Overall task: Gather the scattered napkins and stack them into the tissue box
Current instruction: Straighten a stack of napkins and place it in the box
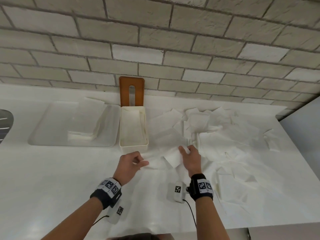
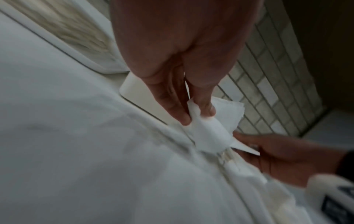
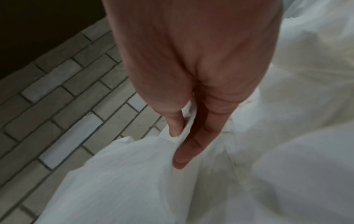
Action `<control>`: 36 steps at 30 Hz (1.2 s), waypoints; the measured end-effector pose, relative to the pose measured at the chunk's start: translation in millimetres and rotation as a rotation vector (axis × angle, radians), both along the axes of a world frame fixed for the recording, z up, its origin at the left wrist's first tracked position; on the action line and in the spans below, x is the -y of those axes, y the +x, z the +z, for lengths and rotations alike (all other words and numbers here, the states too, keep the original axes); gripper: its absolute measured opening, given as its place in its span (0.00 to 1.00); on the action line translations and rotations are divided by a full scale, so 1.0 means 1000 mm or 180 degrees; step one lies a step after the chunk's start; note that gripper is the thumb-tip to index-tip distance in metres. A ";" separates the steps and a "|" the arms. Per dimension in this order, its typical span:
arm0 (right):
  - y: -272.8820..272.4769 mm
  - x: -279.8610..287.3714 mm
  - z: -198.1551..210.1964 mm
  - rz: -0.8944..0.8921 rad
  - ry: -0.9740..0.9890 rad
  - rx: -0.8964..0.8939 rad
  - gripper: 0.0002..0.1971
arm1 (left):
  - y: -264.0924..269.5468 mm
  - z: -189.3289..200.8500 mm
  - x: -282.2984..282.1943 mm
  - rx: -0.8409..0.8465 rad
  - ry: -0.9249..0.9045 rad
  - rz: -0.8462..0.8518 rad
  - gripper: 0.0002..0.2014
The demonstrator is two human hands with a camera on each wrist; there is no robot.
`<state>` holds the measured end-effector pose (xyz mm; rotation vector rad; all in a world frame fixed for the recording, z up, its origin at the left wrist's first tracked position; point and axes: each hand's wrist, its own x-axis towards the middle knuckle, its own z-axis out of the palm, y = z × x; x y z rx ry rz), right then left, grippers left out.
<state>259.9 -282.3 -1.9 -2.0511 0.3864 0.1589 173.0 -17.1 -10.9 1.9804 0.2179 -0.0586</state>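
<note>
A white napkin (image 1: 170,157) hangs between both hands just in front of the open cream tissue box (image 1: 123,144). My left hand (image 1: 138,161) pinches its left corner, seen close in the left wrist view as napkin (image 2: 208,133) between thumb and fingers of my left hand (image 2: 193,116). My right hand (image 1: 184,150) pinches the right edge; in the right wrist view the napkin (image 3: 124,174) is caught by my right hand (image 3: 180,144). Napkins lie inside the box. Several scattered napkins (image 1: 216,129) cover the counter to the right.
The box's brown slotted lid (image 1: 124,91) leans upright against the brick wall behind it. A clear tray (image 1: 43,135) holding a napkin stack (image 1: 83,134) sits left of the box. The white counter's front edge (image 1: 259,228) runs near my forearms.
</note>
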 end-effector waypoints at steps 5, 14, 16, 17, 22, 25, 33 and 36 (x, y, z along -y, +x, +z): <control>0.005 -0.016 0.039 0.0603 0.0353 0.0384 0.22 | -0.018 0.026 -0.031 -0.0345 -0.0516 0.0307 0.22; 0.046 -0.131 0.169 0.1012 0.1484 0.1267 0.15 | -0.044 0.064 -0.072 0.0111 -0.0444 0.0227 0.09; 0.047 -0.145 0.182 0.0889 0.1698 0.1418 0.16 | -0.050 0.074 -0.081 0.0159 -0.0484 0.0233 0.14; 0.046 -0.151 0.182 0.0863 0.1750 0.1407 0.16 | -0.052 0.081 -0.086 0.0158 -0.0537 0.0275 0.16; 0.035 -0.168 0.133 0.0779 0.1299 0.0804 0.16 | -0.048 0.113 -0.114 0.0564 -0.0733 0.0772 0.21; 0.028 -0.180 0.092 0.0866 0.0683 0.0334 0.18 | -0.035 0.135 -0.127 0.0898 -0.0659 0.0911 0.22; 0.023 -0.192 0.057 0.2108 -0.0881 -0.0527 0.26 | 0.019 0.170 -0.116 0.1271 -0.0382 0.0914 0.27; 0.024 -0.180 0.070 0.1950 -0.0855 -0.0026 0.21 | 0.037 0.172 -0.102 0.1331 -0.0491 0.0843 0.28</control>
